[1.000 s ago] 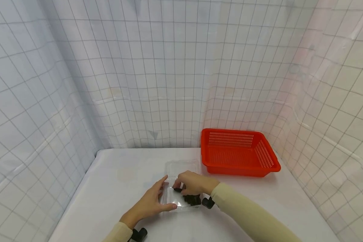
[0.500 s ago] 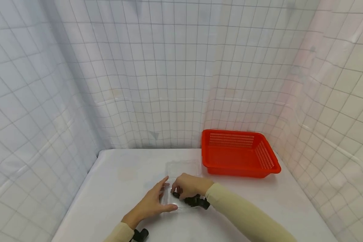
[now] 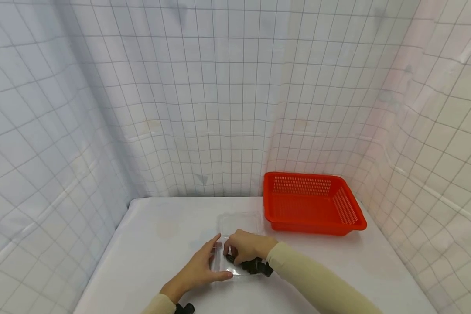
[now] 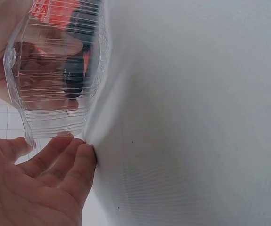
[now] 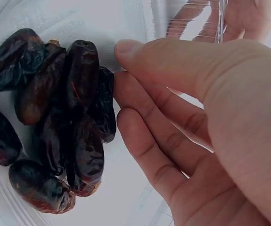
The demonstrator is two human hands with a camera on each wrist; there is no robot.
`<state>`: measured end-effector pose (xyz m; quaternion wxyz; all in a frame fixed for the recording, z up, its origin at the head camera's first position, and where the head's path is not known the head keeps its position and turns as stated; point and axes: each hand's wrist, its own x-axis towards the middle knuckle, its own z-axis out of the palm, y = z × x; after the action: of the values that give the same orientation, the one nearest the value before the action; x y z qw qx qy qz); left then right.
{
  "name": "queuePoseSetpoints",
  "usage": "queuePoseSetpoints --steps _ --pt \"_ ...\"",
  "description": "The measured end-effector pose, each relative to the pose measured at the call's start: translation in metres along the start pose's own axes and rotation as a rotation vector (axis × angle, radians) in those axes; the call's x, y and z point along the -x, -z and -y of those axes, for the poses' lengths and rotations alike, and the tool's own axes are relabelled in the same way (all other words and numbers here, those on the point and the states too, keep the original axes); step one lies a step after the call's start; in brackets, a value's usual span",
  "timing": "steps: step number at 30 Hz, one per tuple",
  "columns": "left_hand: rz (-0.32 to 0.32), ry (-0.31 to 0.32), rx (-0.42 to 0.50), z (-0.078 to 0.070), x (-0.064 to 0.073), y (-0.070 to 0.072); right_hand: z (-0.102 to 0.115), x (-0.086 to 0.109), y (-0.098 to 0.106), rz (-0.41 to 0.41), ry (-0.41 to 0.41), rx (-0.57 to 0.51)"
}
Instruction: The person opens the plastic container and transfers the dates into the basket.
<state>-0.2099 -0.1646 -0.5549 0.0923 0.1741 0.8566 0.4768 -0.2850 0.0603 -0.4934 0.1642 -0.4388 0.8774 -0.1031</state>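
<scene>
A clear plastic clamshell box [image 3: 238, 276] lies on the white table, its lid [image 3: 239, 221] folded back on the far side. My left hand [image 3: 196, 270] spreads round its left end, thumb along the near side; in the left wrist view the fingertips [image 4: 86, 153] touch the box's corner. Inside the box, my right hand [image 3: 248, 245] pinches a dark date [image 3: 230, 258] between thumb and finger, low over the floor. The thumb hides it in the right wrist view. Several shiny, wrinkled dates [image 5: 82, 75] are heaped beside the right fingers, toward the box's right side.
A red slotted plastic basket [image 3: 312, 213] stands at the back right of the table, behind the box. White gridded sheets [image 3: 220, 100] hang round the back and both sides. Black wrist cameras [image 3: 266, 268] sit under both forearms.
My right hand has moved slightly nearer and lower in the box with the date. The left hand stays at the box's left end. The head view has tilted a little.
</scene>
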Motion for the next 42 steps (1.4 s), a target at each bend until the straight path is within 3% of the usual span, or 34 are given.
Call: queuePoseSetpoints --steps 8,14,42 --pt "-0.026 -0.019 -0.006 -0.005 0.003 -0.012 -0.006 0.004 -0.003 -0.005 -0.012 -0.005" --pt "-0.044 -0.007 -0.02 -0.006 0.004 -0.016 -0.009 0.01 0.003 -0.029 0.032 -0.044" --pt "0.008 -0.006 -0.037 0.001 -0.001 0.002 -0.012 0.045 0.031 -0.162 0.061 -0.211"
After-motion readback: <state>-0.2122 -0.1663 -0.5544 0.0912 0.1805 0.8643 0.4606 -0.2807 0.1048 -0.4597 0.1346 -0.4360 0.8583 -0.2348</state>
